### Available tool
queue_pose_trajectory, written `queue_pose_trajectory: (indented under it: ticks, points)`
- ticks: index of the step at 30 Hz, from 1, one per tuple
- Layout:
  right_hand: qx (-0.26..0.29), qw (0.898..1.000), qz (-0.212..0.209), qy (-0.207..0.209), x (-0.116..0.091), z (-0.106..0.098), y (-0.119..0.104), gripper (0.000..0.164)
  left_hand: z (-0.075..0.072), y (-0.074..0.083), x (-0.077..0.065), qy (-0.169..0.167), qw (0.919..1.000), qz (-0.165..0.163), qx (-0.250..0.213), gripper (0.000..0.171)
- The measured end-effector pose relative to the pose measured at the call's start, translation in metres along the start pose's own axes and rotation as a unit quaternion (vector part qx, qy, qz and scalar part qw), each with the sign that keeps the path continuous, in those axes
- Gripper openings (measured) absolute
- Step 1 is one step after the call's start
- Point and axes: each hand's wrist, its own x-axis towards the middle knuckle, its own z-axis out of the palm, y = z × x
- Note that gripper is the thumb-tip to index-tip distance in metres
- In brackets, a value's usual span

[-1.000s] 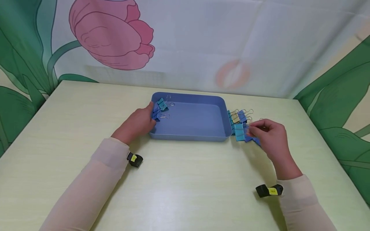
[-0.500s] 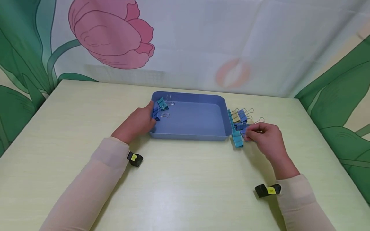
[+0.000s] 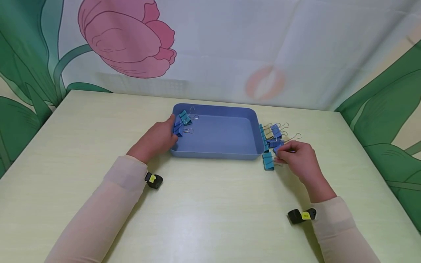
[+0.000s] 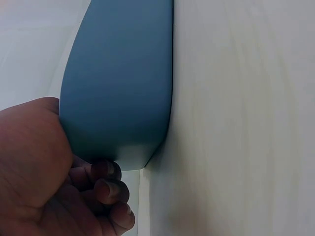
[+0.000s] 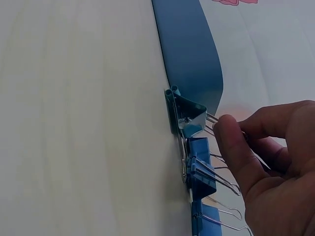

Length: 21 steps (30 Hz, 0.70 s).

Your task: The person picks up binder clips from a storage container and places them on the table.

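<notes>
My left hand [image 3: 158,140] grips the left end of a shallow blue tray [image 3: 217,155], thumb over the rim and fingers curled against the outside. Inside that end lie a teal binder clip [image 3: 185,117] and a blue binder clip [image 3: 178,129]. Just off the tray's front right corner, my right hand [image 3: 297,159] pinches the wire handle of another teal binder clip [image 3: 268,161] between thumb and index finger. In the right wrist view this held clip [image 5: 192,120] overlaps the tray's end, nearest the fingertips among the clustered clips.
Against the tray's right side, several more binder clips sit bunched on the pale table [image 3: 197,204]: a yellow clip [image 3: 268,132], a blue clip [image 3: 276,131] and others partly behind the right hand. A curtain [image 3: 213,47] with printed flowers hangs behind the table's far edge.
The right hand has moved slightly left and nearer the front with the teal clip, uncovering blue clips behind it. Left hand and tray have stayed in place.
</notes>
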Motion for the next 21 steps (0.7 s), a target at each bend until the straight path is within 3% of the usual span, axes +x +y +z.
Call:
queue_pose_trajectory:
  ticks: [21]
  points:
    - [-0.004, 1.000, 0.001, 0.010, 0.0027, 0.0036, 0.0010, 0.024, 0.0005, -0.0018, 0.0009, -0.004, 0.9999, -0.004, -0.014, 0.072]
